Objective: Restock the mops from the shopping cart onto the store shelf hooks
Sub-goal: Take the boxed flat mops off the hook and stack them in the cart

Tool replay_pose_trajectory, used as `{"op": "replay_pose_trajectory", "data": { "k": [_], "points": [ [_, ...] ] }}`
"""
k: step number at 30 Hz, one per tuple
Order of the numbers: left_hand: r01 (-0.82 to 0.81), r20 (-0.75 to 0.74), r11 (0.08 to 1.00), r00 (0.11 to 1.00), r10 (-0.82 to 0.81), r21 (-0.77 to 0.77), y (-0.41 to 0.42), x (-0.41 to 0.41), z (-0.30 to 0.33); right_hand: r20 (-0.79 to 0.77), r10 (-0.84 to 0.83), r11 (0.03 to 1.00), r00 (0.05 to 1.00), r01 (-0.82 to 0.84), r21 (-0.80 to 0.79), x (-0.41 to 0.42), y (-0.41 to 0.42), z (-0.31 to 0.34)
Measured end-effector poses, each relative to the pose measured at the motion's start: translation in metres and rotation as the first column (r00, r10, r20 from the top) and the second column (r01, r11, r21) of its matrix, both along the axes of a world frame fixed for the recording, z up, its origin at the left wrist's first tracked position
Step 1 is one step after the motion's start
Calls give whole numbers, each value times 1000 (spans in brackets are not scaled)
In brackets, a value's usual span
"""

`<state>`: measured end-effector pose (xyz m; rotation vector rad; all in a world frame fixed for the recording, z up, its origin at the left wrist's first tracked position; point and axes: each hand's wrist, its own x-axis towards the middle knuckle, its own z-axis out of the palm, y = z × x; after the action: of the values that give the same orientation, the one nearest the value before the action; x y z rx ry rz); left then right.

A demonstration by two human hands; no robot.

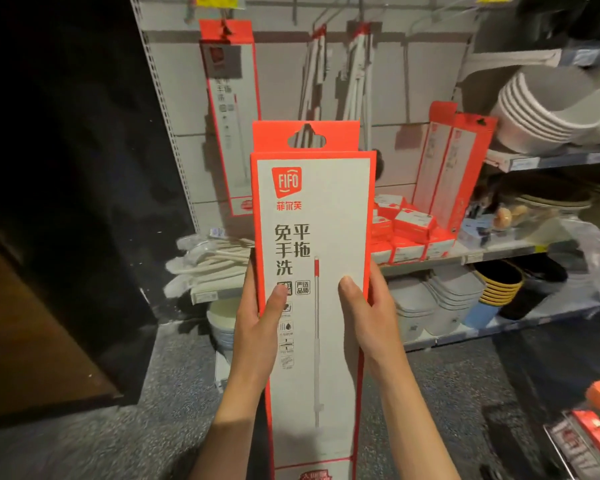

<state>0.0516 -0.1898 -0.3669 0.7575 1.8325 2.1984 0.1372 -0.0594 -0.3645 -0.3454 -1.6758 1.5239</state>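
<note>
Both hands (257, 323) around one upright red-and-white "FIFO" mop box (312, 237).

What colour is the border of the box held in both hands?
Red-orange, around a white front panel of the mop box; seen in the head view.

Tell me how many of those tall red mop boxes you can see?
4: one held in both hands, one hanging on a hook, two leaning on the shelf. The cart may hide more.

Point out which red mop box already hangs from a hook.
The mop box at upper left; the held box is in both hands, and two others lean on the shelf.
</note>
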Motion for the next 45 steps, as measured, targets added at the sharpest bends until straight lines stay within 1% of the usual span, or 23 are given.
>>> {"op": "replay_pose_trajectory", "data": {
  "k": [4, 6, 10, 15, 19, 24, 30, 35, 38, 42, 45],
  "points": [
    [24, -23, 999, 999, -25, -39, -9, -9, 0, -22, -16, 1000, 1000, 16, -14, -25, 5, 19],
    [5, -24, 999, 1000, -7, -43, -7, -17, 2, -26, 0, 1000, 1000, 0, -7, -37, 6, 24],
    [-74, 0, 997, 997, 74, -15, 5, -43, 20, -50, 52, 997, 997, -49, 60, -61, 11, 27],
    [-144, -64, 987, 987, 148, 72, 33, -86, 68, -1, 130, 986, 992, -129, 106, -101, 39, 33],
    [-174, -86, 983, 980, 179, 64, 66, -114, 96, -8, 189, 977, 982, -187, 101, -130, 72, 47],
    [-237, -126, 969, 962, 244, 73, 109, -144, 114, -34, 289, 953, 957, -284, 103, -167, 126, 69],
    [-256, -137, 962, 954, 268, 94, 151, -168, 124, -148, 339, 940, 929, -332, 72, -208, 175, 107],
    [-292, -149, 952, 942, 302, 88, 171, -184, 128, -198, 375, 925, 906, -379, 17, -230, 191, 125],
    [-294, -192, 953, 933, 304, 76, 177, -191, 137, -225, 380, 921, 897, -390, 0, -238, 196, 130],
    [-271, -242, 961, 930, 278, 62, 185, -207, 153, -226, 380, 920, 897, -391, -4, -254, 203, 136],
    [-297, -251, 952, 919, 305, 69, 187, -221, 163, -223, 392, 915, 892, -403, -1, -271, 205, 143]
  ]
}}
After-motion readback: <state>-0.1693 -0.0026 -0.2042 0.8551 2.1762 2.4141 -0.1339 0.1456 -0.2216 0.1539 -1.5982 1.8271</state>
